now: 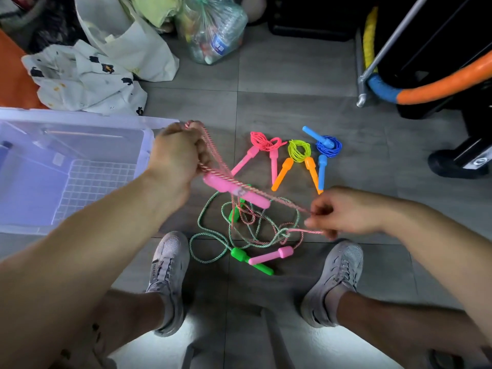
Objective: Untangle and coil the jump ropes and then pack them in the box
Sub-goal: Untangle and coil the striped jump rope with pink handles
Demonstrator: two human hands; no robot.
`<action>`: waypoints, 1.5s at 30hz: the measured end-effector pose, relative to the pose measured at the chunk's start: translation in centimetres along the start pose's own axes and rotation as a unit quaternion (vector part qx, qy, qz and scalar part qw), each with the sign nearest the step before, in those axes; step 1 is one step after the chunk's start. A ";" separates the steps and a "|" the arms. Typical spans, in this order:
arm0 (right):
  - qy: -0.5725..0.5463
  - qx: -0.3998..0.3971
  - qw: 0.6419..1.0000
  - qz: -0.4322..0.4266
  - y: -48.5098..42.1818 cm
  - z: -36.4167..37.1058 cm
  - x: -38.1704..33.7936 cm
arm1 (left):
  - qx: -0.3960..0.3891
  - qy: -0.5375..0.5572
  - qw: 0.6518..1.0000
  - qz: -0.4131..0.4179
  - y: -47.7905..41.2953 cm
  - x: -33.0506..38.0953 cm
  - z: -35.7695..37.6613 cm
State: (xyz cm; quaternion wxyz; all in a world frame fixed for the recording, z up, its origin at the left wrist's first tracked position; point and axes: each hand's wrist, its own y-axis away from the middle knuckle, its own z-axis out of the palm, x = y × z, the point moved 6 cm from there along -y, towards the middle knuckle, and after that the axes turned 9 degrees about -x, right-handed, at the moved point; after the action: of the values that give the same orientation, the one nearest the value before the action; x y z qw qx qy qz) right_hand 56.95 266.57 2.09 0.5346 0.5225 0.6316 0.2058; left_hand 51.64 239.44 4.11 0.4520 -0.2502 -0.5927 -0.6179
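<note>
Jump ropes lie in two groups on the grey tiled floor. Beyond both hands sit three already coiled: a pink one, a yellow-green cord with orange handles and a blue one. Below and between the hands is the tangle: a pink-and-white braided rope knotted through a green-and-white braided rope.

The left hand is raised, its fingers closed around several gathered loops of the pink rope, one pink handle hanging just under it. The right hand is lower, its fingers pinching the same rope, which runs taut between the two hands.

The likely trouble is the taut pull. The pink strand passes through green loops near the right fingers, so hauling harder could cinch that crossing into a tight knot, or drag the green handles and the second pink handle along the floor. The loops already gathered could also slip off the left fingers if the grip eases.

Open floor is small. The clear plastic box stands open just left of the left fingers, its rim almost touching them. Two shoes hem the tangle on the near side, the coiled ropes on the far side. Free tile lies beyond and to the right of the right fingers.
</note>
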 end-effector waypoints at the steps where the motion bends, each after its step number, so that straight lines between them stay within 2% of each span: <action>1: -0.012 0.005 1.000 0.013 0.0 -0.2 1.0 | -0.001 -0.039 0.999 0.006 -0.2 -0.2 -0.3; 4: -0.170 0.078 0.982 -0.038 0.5 -1.0 1.0 | -0.089 -0.194 0.977 -0.023 0.9 -1.7 1.2; 6: -0.236 0.116 0.959 -0.105 1.1 -1.2 -1.1 | -0.161 -0.206 0.963 -0.073 2.4 -3.4 2.8; 8: -0.181 0.146 0.956 -0.179 1.9 -1.4 -3.9 | -0.235 -0.166 0.952 -0.102 3.7 -4.5 4.4; 10: -0.118 0.168 0.955 -0.212 2.5 -1.3 -5.6 | -0.294 -0.123 0.942 -0.106 4.7 -4.8 5.7; 14: -0.115 0.233 0.940 -0.223 3.3 -2.1 -6.1 | -0.346 -0.117 0.927 -0.085 5.3 -4.1 6.7; 16: -0.138 0.222 0.937 -0.233 3.3 -2.2 -6.0 | -0.366 -0.159 0.911 -0.103 5.1 -3.9 6.4; 18: -0.117 0.194 0.953 -0.201 3.1 -2.3 -5.1 | -0.390 -0.204 0.889 -0.128 5.2 -3.7 6.1; 20: -0.031 0.162 0.977 -0.135 2.8 -2.5 -3.4 | -0.372 -0.172 0.899 -0.154 4.7 -3.1 5.5; 22: 0.002 0.135 0.988 -0.079 3.1 -2.9 -1.5 | -0.297 -0.093 0.932 -0.185 3.2 -2.6 3.9; 24: -0.070 0.126 0.986 -0.084 3.6 -3.2 -0.5 | -0.211 -0.080 0.955 -0.190 1.8 -2.5 2.0; 26: -0.175 0.143 0.965 -0.135 4.3 -3.4 -1.0 | -0.184 -0.130 0.958 -0.175 1.5 -3.2 1.4; 27: -0.196 0.156 0.954 -0.163 4.5 -3.5 -1.8 | -0.197 -0.149 0.953 -0.174 1.9 -3.7 1.7; 29: -0.172 0.170 0.949 -0.201 4.9 -3.4 -3.9 | -0.252 -0.157 0.938 -0.181 3.1 -4.7 3.1; 32: -0.114 0.146 0.960 -0.208 4.8 -2.0 -6.5 | -0.336 -0.101 0.923 -0.161 4.7 -4.3 5.4; 35: -0.151 0.157 0.952 -0.216 4.8 -1.0 -8.1 | -0.380 -0.066 0.915 -0.118 5.3 -3.0 6.3; 39: -0.198 0.206 0.937 -0.203 4.7 -1.3 -8.3 | -0.370 -0.052 0.922 -0.098 5.2 -2.0 6.4; 45: -0.215 0.168 0.943 -0.192 3.3 -0.5 -8.0 | -0.336 -0.041 0.937 -0.080 5.1 -2.2 6.4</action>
State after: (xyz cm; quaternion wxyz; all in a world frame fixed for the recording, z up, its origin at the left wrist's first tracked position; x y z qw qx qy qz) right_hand 56.98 260.88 8.66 0.5914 0.5051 0.6155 -0.1275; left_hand 55.59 246.71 5.96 0.2662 -0.3645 -0.3862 -0.8044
